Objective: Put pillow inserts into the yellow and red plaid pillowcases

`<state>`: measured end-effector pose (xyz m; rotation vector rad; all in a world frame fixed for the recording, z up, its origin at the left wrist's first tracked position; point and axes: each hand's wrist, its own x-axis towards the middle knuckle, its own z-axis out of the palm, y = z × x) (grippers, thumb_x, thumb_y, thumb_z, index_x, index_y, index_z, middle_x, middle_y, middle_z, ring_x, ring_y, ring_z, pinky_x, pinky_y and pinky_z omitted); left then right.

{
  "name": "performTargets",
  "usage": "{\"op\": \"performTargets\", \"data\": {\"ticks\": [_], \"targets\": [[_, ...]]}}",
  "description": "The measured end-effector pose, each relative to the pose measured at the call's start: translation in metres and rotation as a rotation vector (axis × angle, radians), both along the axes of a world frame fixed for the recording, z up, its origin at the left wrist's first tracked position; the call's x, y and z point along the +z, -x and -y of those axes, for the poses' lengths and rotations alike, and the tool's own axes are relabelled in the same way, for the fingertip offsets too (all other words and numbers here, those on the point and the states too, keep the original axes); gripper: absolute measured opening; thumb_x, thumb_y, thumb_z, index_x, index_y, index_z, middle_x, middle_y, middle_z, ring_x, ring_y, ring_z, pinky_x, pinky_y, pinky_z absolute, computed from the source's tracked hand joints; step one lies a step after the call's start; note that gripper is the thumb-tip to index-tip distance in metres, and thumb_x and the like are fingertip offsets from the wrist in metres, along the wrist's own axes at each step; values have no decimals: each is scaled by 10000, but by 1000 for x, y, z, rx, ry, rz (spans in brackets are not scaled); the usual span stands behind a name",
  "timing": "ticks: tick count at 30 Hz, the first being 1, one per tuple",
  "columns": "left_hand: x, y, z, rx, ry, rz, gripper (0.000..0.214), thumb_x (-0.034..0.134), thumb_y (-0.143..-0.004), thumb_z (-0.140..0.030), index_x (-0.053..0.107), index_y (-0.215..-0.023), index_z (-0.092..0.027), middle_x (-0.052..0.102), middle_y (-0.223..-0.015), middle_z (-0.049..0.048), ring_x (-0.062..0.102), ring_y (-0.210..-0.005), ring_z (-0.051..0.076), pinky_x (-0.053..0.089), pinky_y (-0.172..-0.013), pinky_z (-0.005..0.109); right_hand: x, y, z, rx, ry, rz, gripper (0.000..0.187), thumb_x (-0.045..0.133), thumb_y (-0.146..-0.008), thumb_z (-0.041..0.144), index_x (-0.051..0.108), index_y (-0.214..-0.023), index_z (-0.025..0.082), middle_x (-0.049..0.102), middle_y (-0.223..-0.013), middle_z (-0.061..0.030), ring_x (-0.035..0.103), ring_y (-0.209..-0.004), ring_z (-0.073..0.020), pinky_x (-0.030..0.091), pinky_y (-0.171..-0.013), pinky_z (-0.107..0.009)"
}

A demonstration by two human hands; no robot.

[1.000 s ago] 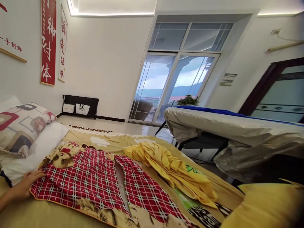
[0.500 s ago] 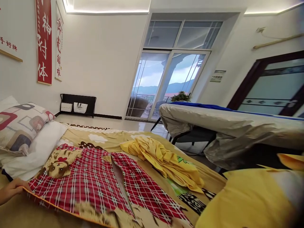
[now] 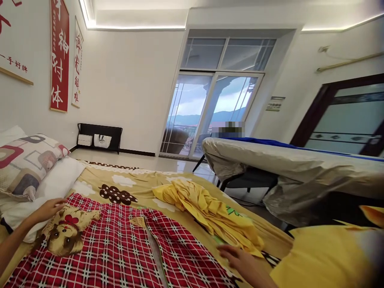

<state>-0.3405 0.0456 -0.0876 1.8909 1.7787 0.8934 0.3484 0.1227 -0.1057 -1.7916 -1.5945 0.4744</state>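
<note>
A red plaid cloth (image 3: 120, 240) with a printed puppy patch lies spread over the bed, with a long slit down its middle. My left hand (image 3: 49, 210) is at its far left corner beside the white pillow, fingers stretched towards the edge; no grip on the cloth shows. Over the cloth's right side is my right hand (image 3: 237, 258), open, its fingers extended and holding nothing visible. Just beyond that hand lies a crumpled yellow cloth (image 3: 207, 212).
A patterned cushion (image 3: 30, 164) rests on the white pillow (image 3: 57, 182) at left. The tan bed sheet (image 3: 144, 180) is underneath. At right stand a plastic-covered table (image 3: 285, 160) and a chair (image 3: 252, 178); a yellow plush-like item (image 3: 327, 256) is near me.
My left hand has let go of the cloth's near edge and moved up to its far left corner. The near edge has dropped towards me. My right hand has come fully into view.
</note>
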Motion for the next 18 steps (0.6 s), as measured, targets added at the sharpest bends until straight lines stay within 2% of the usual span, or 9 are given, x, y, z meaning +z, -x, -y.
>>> {"op": "performTargets", "data": {"ticks": [1,3,5,8,11,14,18], "targets": [[-6,-6,-23,108,-27,-76,486,427,-850,-462,646,-1168,-166,640,-1221,89,546,-1171,245,381,-1035,333,9,16,-16,35,44,-13,214,526,-652,392,671,-670,235,727,-816,-92,679,-740,-259,531,-662,-340],[-20,-12,-58,236,-25,-148,505,383,-863,-406,594,-1211,-108,600,-1264,148,517,-1209,260,361,-1041,360,17,46,-40,51,123,-13,299,442,-690,409,663,-688,207,723,-890,-125,680,-836,-271,522,-755,-358],[-36,-15,-77,281,1,-187,500,386,-859,-383,574,-1207,-75,591,-1251,195,518,-1200,285,360,-1024,394,12,68,-53,36,155,10,316,408,-711,399,639,-627,201,717,-840,-134,668,-890,-287,504,-814,-378],[-58,-16,-83,287,10,-247,441,480,-805,-377,596,-1139,-113,625,-1176,182,536,-1150,309,357,-994,432,-4,85,-61,66,179,33,291,429,-711,377,646,-595,222,711,-776,-93,652,-940,-294,482,-866,-388],[-73,-15,-89,240,-12,-255,344,549,-746,-311,613,-1046,-156,648,-1119,126,553,-1105,274,365,-972,377,-12,93,-68,175,202,42,275,455,-705,349,696,-687,217,722,-826,-53,652,-954,-268,476,-885,-351],[-79,-15,-104,229,3,-183,217,537,-689,-193,591,-896,-158,670,-975,85,600,-961,225,411,-859,298,-12,104,-75,312,228,83,249,505,-680,319,707,-764,200,725,-854,-32,652,-922,-240,480,-852,-310],[-75,-16,-124,283,52,-103,88,496,-625,-145,493,-707,-178,618,-701,27,605,-737,215,417,-673,284,-17,120,-78,324,200,181,153,561,-607,218,647,-733,199,693,-764,-18,627,-794,-223,463,-731,-297]]}}
